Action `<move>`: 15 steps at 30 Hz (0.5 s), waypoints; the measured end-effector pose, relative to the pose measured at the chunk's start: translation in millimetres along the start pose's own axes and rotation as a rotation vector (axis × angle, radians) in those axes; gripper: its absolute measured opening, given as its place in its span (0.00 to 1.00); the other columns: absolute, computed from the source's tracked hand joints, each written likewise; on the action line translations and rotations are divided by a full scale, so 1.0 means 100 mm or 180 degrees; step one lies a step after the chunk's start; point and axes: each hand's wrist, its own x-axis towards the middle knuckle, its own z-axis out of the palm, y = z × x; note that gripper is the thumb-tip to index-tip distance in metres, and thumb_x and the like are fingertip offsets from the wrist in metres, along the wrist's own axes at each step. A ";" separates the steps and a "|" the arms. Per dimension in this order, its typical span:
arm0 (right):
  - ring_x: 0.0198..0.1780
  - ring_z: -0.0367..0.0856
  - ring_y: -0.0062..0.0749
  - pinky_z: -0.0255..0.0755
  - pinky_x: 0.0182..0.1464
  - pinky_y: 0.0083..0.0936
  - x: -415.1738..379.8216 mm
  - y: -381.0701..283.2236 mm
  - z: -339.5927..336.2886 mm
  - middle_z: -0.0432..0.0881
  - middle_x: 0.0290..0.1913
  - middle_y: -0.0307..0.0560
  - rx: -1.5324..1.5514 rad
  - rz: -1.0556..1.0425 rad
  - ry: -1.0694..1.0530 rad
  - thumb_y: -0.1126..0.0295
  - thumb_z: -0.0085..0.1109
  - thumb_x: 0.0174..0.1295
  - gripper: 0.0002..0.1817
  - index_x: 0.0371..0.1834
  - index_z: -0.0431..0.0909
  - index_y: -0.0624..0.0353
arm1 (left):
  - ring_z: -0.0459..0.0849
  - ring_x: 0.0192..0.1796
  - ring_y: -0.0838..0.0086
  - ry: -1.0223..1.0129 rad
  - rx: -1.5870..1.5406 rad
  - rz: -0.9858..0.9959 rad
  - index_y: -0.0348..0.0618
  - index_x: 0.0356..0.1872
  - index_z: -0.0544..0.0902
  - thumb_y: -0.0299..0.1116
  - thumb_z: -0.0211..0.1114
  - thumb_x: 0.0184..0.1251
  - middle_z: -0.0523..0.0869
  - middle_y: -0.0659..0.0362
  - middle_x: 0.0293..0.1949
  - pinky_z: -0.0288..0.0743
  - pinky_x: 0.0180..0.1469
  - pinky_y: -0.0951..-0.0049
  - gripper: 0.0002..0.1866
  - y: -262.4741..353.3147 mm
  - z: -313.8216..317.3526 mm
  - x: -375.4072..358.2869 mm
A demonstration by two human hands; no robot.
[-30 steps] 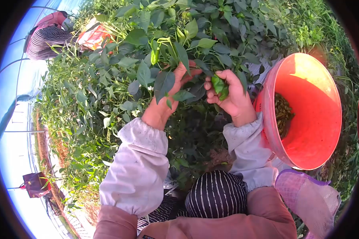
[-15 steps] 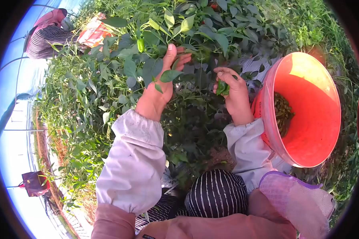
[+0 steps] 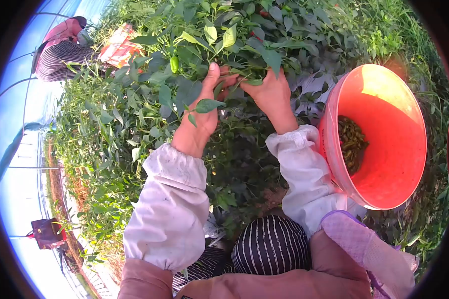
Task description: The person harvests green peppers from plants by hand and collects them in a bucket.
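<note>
Green leaves everywhere; we have both hands up in the pepper plant (image 3: pixel 244 45) at 12 o'clock. Our left hand (image 3: pixel 202 117) is spread open, fingers pushing foliage aside, nothing pinched that we can see. Our right hand (image 3: pixel 270 94) is curled into the leaves just beside it, at 1 o'clock from the left; fingertips are buried, so we cannot tell what it holds or how tight. One small green pepper (image 3: pixel 174 64) hangs at 10 o'clock from the left hand, apart from it. We judge such pods light, firm, glossy and a bit slippery, on brittle stalks; best taken near the stem cap, not squeezed mid-pod. Orange bucket (image 3: pixel 384 84) sits at 3 o'clock, touching the right sleeve, with picked peppers (image 3: pixel 351 144) inside. Another person (image 3: pixel 60 50) crouches at 10 o'clock, mostly cut off. Fisheye edges blur the rest.
</note>
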 end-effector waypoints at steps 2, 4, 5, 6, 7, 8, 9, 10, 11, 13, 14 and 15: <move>0.38 0.82 0.39 0.74 0.43 0.33 -0.02 0.03 -0.02 0.84 0.39 0.51 0.1201 0.0379 -0.0397 0.64 0.71 0.45 0.26 0.49 0.77 0.59 | 0.76 0.57 0.69 -0.0040 -0.0026 0.0063 0.38 0.56 0.72 0.57 0.53 0.70 0.80 0.52 0.52 0.67 0.59 0.68 0.30 0.02 0.04 -0.03; 0.34 0.81 0.35 0.74 0.40 0.31 0.04 -0.05 -0.15 0.84 0.36 0.49 0.1602 0.0815 -0.0886 0.65 0.70 0.46 0.24 0.47 0.77 0.61 | 0.76 0.57 0.69 0.0203 0.0148 -0.0048 0.37 0.56 0.72 0.57 0.54 0.69 0.81 0.53 0.51 0.68 0.58 0.69 0.31 0.04 0.07 -0.09; 0.30 0.80 0.31 0.74 0.36 0.29 0.05 -0.09 -0.22 0.84 0.34 0.46 0.1997 0.1255 -0.1377 0.65 0.69 0.48 0.21 0.45 0.78 0.62 | 0.76 0.57 0.69 0.0202 0.0150 -0.0050 0.37 0.56 0.72 0.57 0.54 0.69 0.81 0.53 0.51 0.68 0.58 0.69 0.31 0.04 0.08 -0.10; 0.30 0.80 0.31 0.74 0.36 0.29 0.02 -0.09 -0.25 0.84 0.34 0.46 0.1996 0.1264 -0.1375 0.65 0.69 0.48 0.21 0.45 0.78 0.62 | 0.76 0.57 0.69 0.0212 0.0140 -0.0023 0.37 0.55 0.73 0.57 0.55 0.69 0.82 0.53 0.50 0.68 0.58 0.69 0.31 0.02 0.07 -0.10; 0.26 0.77 0.27 0.72 0.30 0.26 -0.01 -0.09 -0.28 0.83 0.31 0.44 0.2239 0.1197 -0.1332 0.65 0.68 0.50 0.19 0.44 0.79 0.63 | 0.76 0.57 0.70 0.0222 0.0129 0.0006 0.37 0.54 0.74 0.57 0.56 0.68 0.82 0.54 0.50 0.68 0.58 0.69 0.30 0.00 0.07 -0.11; 0.22 0.74 0.22 0.69 0.25 0.24 -0.05 -0.10 -0.30 0.83 0.29 0.42 0.2483 0.1124 -0.1289 0.66 0.67 0.51 0.17 0.42 0.79 0.63 | 0.76 0.57 0.70 0.0221 0.0128 0.0004 0.37 0.54 0.74 0.57 0.56 0.68 0.82 0.54 0.50 0.68 0.58 0.69 0.30 -0.02 0.05 -0.11; 0.22 0.74 0.22 0.69 0.25 0.24 -0.10 -0.10 -0.35 0.83 0.29 0.42 0.2482 0.1122 -0.1292 0.66 0.67 0.51 0.17 0.42 0.79 0.63 | 0.77 0.56 0.69 0.0129 0.0146 -0.0110 0.37 0.53 0.74 0.57 0.57 0.68 0.82 0.54 0.50 0.69 0.58 0.69 0.30 -0.03 0.02 -0.12; 0.20 0.73 0.22 0.66 0.22 0.22 -0.16 -0.09 -0.41 0.82 0.28 0.42 0.2473 0.1321 -0.1402 0.64 0.66 0.53 0.17 0.42 0.79 0.62 | 0.78 0.56 0.69 0.0036 0.0164 -0.0221 0.37 0.52 0.75 0.57 0.58 0.67 0.82 0.53 0.49 0.70 0.57 0.69 0.30 -0.05 0.00 -0.12; 0.18 0.72 0.21 0.64 0.19 0.21 -0.21 -0.08 -0.46 0.81 0.27 0.41 0.2457 0.1522 -0.1511 0.63 0.65 0.55 0.16 0.42 0.79 0.61 | 0.78 0.56 0.69 0.0036 0.0159 -0.0220 0.37 0.52 0.75 0.57 0.58 0.67 0.82 0.53 0.49 0.70 0.57 0.69 0.30 -0.08 0.00 -0.14; 0.17 0.72 0.21 0.63 0.18 0.20 -0.24 -0.13 -0.59 0.81 0.26 0.42 0.2816 0.2124 -0.1531 0.60 0.64 0.56 0.16 0.41 0.78 0.60 | 0.81 0.53 0.68 0.0041 -0.0024 -0.0462 0.37 0.50 0.75 0.58 0.59 0.66 0.82 0.53 0.48 0.72 0.57 0.69 0.30 -0.13 0.06 -0.20; 0.16 0.72 0.21 0.62 0.17 0.19 -0.25 -0.14 -0.63 0.80 0.25 0.42 0.3185 0.2732 -0.1539 0.58 0.63 0.57 0.17 0.41 0.77 0.58 | 0.81 0.53 0.68 0.0029 -0.0034 -0.0462 0.37 0.50 0.75 0.58 0.59 0.66 0.82 0.53 0.48 0.72 0.57 0.69 0.30 -0.14 0.09 -0.20; 0.17 0.74 0.25 0.64 0.16 0.20 -0.26 -0.12 -0.66 0.80 0.25 0.43 0.3318 0.2834 -0.1659 0.54 0.61 0.58 0.18 0.41 0.76 0.57 | 0.81 0.51 0.68 -0.0009 -0.0071 -0.0426 0.36 0.49 0.75 0.58 0.59 0.65 0.82 0.53 0.47 0.73 0.57 0.69 0.30 -0.15 0.11 -0.21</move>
